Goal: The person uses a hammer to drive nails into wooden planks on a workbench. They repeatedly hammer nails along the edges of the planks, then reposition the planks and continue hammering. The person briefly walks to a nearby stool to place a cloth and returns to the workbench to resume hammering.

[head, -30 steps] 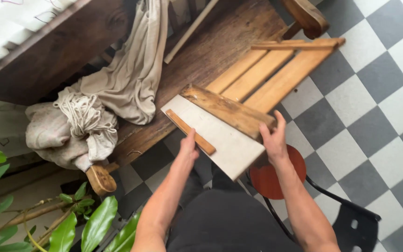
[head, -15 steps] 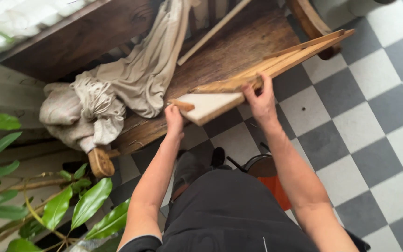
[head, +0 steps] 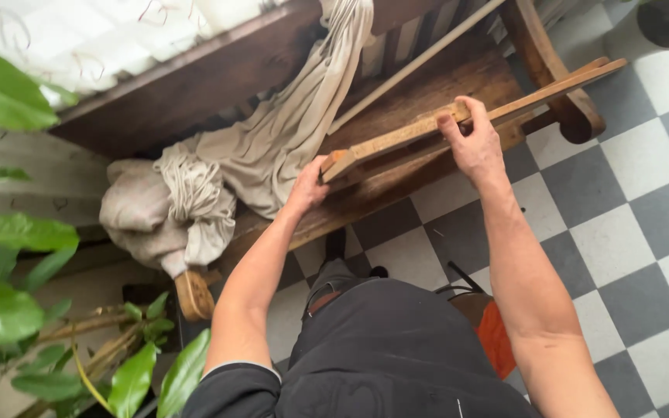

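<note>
This is looking like a home: an old dark wooden bench (head: 396,166) is standing on a grey-and-white checkered tile floor (head: 621,217), beige cloth (head: 218,178) is draping over it, and leafy houseplants (head: 9,286) are growing alongside.

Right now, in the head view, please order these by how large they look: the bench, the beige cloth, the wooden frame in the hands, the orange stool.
1. Bench
2. Cloth
3. Frame, seen edge-on, so it looks thin
4. Stool, mostly hidden, so unsure

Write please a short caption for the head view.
Both hands, left hand and right hand, hold a wooden panel edge-on above a wooden bench.
</note>
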